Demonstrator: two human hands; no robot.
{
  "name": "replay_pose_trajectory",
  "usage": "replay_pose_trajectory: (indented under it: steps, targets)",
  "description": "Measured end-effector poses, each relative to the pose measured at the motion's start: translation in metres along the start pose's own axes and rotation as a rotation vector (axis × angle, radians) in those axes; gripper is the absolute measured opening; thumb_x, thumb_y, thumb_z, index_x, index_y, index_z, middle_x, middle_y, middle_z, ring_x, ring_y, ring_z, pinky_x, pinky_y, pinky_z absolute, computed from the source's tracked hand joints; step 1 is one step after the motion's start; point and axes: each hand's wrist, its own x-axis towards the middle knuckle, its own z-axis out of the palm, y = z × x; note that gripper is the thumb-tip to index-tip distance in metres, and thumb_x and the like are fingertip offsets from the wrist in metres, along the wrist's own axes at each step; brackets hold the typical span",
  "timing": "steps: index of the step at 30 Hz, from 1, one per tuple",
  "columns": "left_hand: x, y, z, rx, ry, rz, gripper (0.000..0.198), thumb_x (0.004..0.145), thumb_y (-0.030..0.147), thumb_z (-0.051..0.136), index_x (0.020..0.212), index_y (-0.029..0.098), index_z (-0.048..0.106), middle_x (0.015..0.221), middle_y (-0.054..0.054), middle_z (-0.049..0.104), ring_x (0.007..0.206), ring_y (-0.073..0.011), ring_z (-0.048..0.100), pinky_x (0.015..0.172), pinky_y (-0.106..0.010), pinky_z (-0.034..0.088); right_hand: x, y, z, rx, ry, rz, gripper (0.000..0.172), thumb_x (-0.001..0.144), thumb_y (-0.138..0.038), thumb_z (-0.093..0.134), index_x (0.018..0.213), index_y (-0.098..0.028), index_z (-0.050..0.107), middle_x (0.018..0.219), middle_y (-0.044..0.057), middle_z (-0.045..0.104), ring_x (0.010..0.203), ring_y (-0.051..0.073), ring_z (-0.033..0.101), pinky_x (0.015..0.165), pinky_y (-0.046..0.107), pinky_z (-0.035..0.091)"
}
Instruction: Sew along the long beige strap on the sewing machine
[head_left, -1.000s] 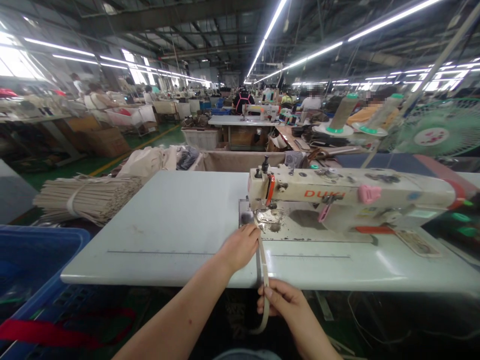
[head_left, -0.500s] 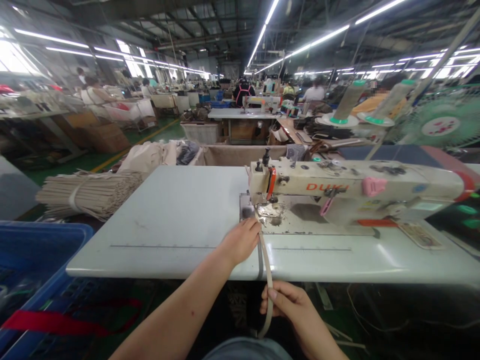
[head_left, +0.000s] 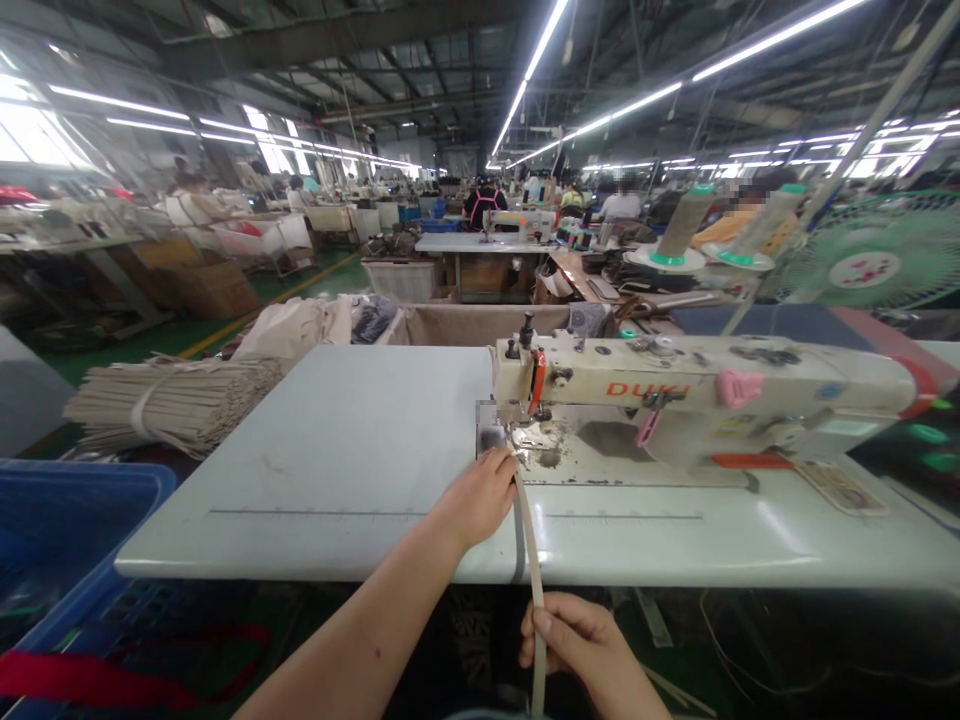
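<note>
Sewing machine: here it stands, the cream sewing machine (head_left: 705,375) on the pale table (head_left: 300,450), in the same spot as before.
Strip: the beige strip (head_left: 532,540) runs from just below the sewing machine's needle end toward the wearer and down past the table edge; its lower part curled leftward half a second ago, and now it drops nearly straight, out of view at the bottom.
Left hand: holding its place! The left hand (head_left: 480,500) sits right in front of the sewing machine's needle end, fingertips bent down at the strip; whether they pinch or merely press, I can't tell.
Right hand: there's the mover, the right hand (head_left: 574,645), in front of and below the sewing machine, grasping the strip between thumb and fingers, a touch lower under the table edge than earlier.
Bundle: a tied bundle (head_left: 180,400), well off to the sewing machine's left, unmoved.
Fan: a green fan (head_left: 866,268), behind the sewing machine's right end, unmoved too.
</note>
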Motion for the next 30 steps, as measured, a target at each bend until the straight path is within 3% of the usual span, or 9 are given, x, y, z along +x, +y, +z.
replay_pose_trajectory:
  steps: [10,20,25,30]
  targets:
    - [0.000,0.001,0.001,-0.001,0.011,-0.014,0.044,0.091,0.014,0.056,0.134,0.016,0.048,0.139,-0.015,0.054,0.135,-0.0293,0.051,0.120,-0.048,0.042,0.007,0.018,-0.007,-0.031,-0.044,-0.026,0.056,0.076,-0.071,0.077,0.082,-0.016,0.075,0.066,0.005,0.071,0.060,0.014,0.063,0.057,0.022,0.046]
    - [-0.002,0.005,-0.004,0.074,0.001,0.031,0.021,0.098,0.015,0.050,0.118,0.018,0.057,0.129,-0.012,0.061,0.120,-0.0245,0.062,0.109,-0.041,0.052,0.008,0.018,-0.013,-0.128,-0.111,-0.133,0.047,0.084,-0.063,0.073,0.081,-0.017,0.074,0.071,0.005,0.070,0.066,0.017,0.060,0.067,0.029,0.048]
    - [-0.003,0.007,-0.006,0.094,0.000,0.050,0.019,0.096,0.012,0.052,0.112,0.019,0.059,0.127,-0.011,0.062,0.118,-0.0243,0.062,0.107,-0.041,0.053,0.009,0.007,-0.013,-0.298,-0.021,-0.243,0.046,0.081,-0.063,0.074,0.075,-0.017,0.074,0.074,0.003,0.066,0.072,0.019,0.056,0.071,0.031,0.046]
    - [-0.003,0.004,-0.002,0.082,0.014,0.034,0.021,0.097,0.014,0.051,0.116,0.020,0.057,0.126,-0.011,0.063,0.119,-0.0248,0.063,0.109,-0.043,0.052,0.011,0.002,-0.006,-0.183,0.067,-0.145,0.049,0.076,-0.067,0.078,0.079,-0.018,0.077,0.079,0.006,0.072,0.078,0.022,0.063,0.075,0.033,0.050]
